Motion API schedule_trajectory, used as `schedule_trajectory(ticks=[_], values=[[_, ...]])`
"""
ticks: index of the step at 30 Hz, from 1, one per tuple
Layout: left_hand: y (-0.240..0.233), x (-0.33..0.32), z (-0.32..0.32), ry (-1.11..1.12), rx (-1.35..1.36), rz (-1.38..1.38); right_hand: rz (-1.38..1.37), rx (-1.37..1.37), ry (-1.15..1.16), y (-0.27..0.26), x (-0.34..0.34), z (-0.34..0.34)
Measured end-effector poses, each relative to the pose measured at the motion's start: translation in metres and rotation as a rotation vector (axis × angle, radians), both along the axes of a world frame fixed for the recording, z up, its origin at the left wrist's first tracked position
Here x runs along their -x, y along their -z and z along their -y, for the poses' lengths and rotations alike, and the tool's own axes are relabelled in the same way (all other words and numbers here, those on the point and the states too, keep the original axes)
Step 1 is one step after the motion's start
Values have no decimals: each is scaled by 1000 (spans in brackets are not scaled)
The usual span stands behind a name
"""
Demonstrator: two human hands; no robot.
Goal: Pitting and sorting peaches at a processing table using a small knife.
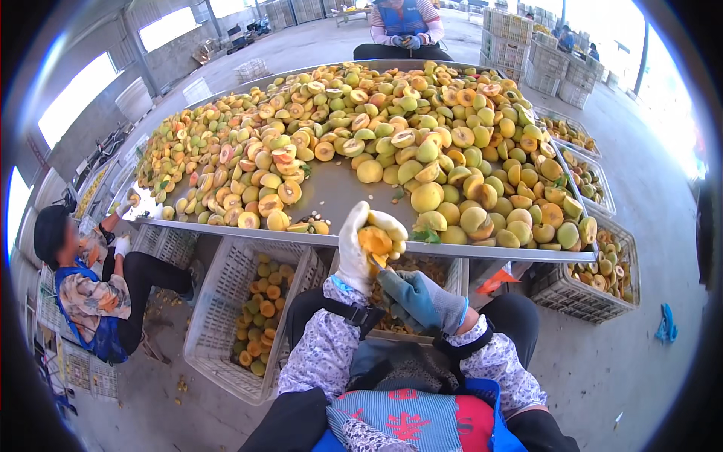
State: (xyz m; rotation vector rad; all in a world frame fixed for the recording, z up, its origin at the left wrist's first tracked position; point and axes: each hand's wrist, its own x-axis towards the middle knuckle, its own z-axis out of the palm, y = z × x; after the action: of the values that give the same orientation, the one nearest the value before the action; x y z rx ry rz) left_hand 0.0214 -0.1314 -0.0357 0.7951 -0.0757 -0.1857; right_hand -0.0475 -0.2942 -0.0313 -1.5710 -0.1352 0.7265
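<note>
My left hand (357, 248), in a white glove, holds a halved yellow peach (375, 240) with its cut, orange side showing, just over the near edge of the metal table (339, 186). My right hand (415, 296), in a grey and teal glove, grips a small tool whose metal end (377, 262) touches the peach flesh; its handle is hidden in my fingers. Beyond my hands, many halved and whole peaches (390, 113) are heaped on the table. Below, between my knees, a crate of orange pieces (404, 327) is partly hidden by my hands.
A white plastic crate (212, 333) with hollowed peach halves (265, 311) stands left of my legs. Another crate of halves (601, 265) is at the right. One co-worker (93, 288) sits at the left, another (404, 28) across the table. A blue glove (667, 323) lies on the floor.
</note>
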Motion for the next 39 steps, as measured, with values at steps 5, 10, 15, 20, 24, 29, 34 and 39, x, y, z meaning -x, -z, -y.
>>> schedule_trajectory(ticks=[5, 10, 15, 20, 24, 29, 34, 39], values=[[-19, -4, -44, -287, 103, -25, 533, 560, 103, 47, 16, 17], [-43, 41, -131, -565, -463, 22, 652, 610, 186, 19, 17, 16], [-3, 65, -209, -894, -1607, -105, 656, 339, 136, -13, 21, -7], [-37, 17, -132, -746, -1455, 233, 775, 325, 88, -31, -2, -12], [-64, -46, -57, -303, -1551, 368, 751, 417, 60, -12, -10, -9], [-68, -128, -6, 92, -1975, 258, 725, 458, 38, 1, -13, -9], [-35, -167, 6, 202, -2192, 143, 709, 474, 32, 15, -19, -6], [-27, -163, 4, 286, -2179, 160, 687, 456, -15, 0, -14, 4]])
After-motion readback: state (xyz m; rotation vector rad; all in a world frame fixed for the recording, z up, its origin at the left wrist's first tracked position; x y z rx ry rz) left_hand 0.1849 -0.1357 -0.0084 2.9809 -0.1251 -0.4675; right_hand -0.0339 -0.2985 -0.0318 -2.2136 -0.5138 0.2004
